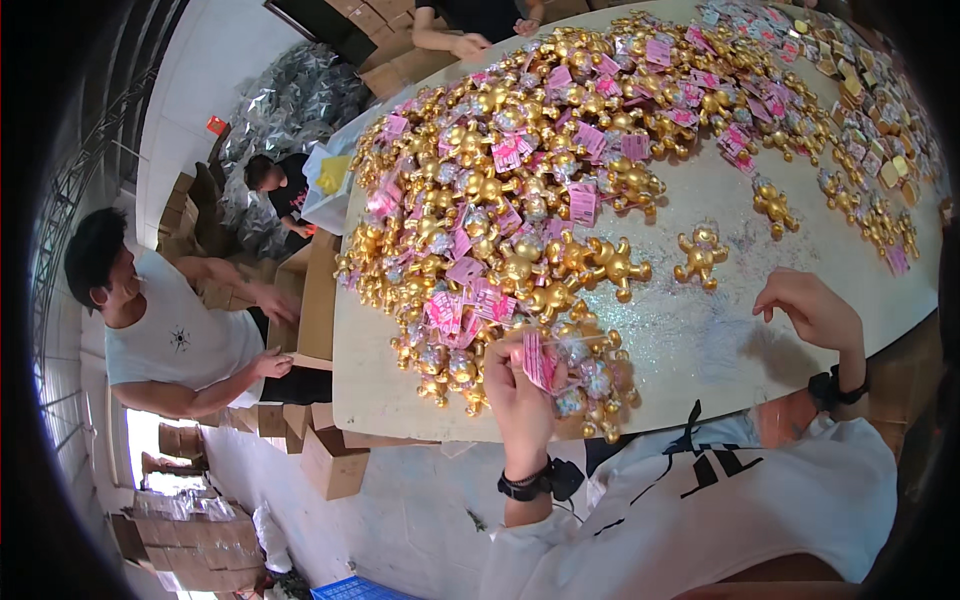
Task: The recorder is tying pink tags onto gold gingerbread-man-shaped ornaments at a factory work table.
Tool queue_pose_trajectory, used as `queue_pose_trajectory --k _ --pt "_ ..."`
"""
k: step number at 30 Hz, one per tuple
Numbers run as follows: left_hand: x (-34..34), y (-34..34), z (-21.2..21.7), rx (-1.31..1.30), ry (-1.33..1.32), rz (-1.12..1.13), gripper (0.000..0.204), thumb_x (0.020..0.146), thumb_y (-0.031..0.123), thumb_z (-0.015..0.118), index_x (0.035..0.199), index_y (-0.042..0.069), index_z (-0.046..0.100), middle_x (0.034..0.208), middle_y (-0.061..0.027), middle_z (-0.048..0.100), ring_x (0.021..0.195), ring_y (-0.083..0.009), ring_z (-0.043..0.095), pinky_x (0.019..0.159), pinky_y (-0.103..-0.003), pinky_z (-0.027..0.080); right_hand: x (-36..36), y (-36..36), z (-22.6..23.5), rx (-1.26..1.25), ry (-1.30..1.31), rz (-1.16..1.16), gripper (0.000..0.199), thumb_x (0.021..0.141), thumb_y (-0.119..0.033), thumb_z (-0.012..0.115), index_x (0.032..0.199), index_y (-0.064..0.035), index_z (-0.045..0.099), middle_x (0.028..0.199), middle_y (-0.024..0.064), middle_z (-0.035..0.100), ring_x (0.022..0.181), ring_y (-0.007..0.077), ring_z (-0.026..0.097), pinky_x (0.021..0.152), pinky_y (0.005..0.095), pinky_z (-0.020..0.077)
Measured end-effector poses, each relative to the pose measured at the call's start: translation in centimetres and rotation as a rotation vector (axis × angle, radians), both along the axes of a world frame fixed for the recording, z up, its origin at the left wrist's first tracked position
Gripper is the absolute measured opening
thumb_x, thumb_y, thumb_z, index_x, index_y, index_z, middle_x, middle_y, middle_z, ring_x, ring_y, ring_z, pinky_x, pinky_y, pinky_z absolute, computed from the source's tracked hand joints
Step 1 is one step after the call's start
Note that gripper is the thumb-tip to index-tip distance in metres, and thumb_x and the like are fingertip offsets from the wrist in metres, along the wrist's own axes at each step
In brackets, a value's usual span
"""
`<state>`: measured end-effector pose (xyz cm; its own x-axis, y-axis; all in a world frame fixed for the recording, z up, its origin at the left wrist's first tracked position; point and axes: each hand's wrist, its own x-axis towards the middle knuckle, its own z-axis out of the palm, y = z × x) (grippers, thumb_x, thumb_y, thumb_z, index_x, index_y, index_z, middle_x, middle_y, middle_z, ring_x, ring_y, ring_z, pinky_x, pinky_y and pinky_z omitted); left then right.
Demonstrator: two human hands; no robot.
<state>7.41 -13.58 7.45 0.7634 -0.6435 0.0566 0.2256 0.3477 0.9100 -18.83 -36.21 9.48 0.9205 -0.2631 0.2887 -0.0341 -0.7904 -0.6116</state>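
Observation:
Pink printed cards (538, 362) are pinched in my left hand (518, 400), its fingers closed round them near the table's front edge. Next to that hand hangs or lies a cluster of small gold bear figures (600, 405) with shiny silvery parts; whether all of them are tied to the cards I cannot tell. My right hand (815, 308) is over the table to the right, fingers loosely bent and a little apart, with nothing visible in them. Beyond it, single gold bears lie on the tabletop, one at the middle (702, 255) and one farther back (774, 207).
A large heap of gold bears with pink cards (480, 190) covers the table's left and back. Glitter is scattered on the tabletop (670, 340). At left a person in a white sleeveless top (185, 335) stands by cardboard boxes (318, 300); others work farther back.

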Motion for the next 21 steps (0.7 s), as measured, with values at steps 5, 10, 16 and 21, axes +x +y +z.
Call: queue_pose_trajectory --k 5,10,16,21 --pt "3.4 -1.3 -0.3 0.289 -0.437 -0.071 0.014 0.096 0.014 0.043 0.092 0.001 0.045 0.084 -0.0089 0.055 0.065 -0.0124 0.05 0.057 -0.027 0.044 1.1 -1.1 0.2 0.211 0.124 -0.144 0.037 0.076 0.01 0.046 0.107 -0.0062 0.058 0.072 0.0075 0.062 0.059 0.017 0.057 0.054 0.0296 0.0434" --pt "8.7 -3.2 3.8 0.687 -1.017 -0.493 0.005 0.086 0.002 0.051 0.09 0.0 0.051 0.082 -0.0124 0.06 0.071 -0.02 0.055 0.066 -0.031 0.045 4.5 -2.5 1.1 0.343 0.311 -0.169 0.034 0.088 0.003 0.039 0.117 -0.0061 0.054 0.066 0.005 0.061 0.056 0.0097 0.056 0.05 0.0233 0.0414" --pt "11.2 -5.9 13.4 0.733 -1.739 -0.089 0.006 0.078 0.001 0.053 0.083 0.0 0.056 0.078 -0.0147 0.061 0.072 -0.0308 0.06 0.065 -0.037 0.047 16.9 1.9 3.6 0.73 -0.211 0.341 0.032 0.094 -0.009 0.041 0.125 -0.0041 0.044 0.07 0.0036 0.059 0.061 0.0069 0.055 0.05 0.0221 0.0383" --pt "8.3 -6.5 16.4 0.569 -1.895 0.162 0.005 0.079 0.003 0.056 0.083 0.0 0.056 0.08 -0.0152 0.057 0.074 -0.0343 0.057 0.062 -0.04 0.045 26.1 4.9 6.1 0.577 -0.305 0.334 0.014 0.095 -0.01 0.041 0.105 -0.0021 0.047 0.068 0.004 0.059 0.06 0.0072 0.054 0.049 0.0224 0.037"
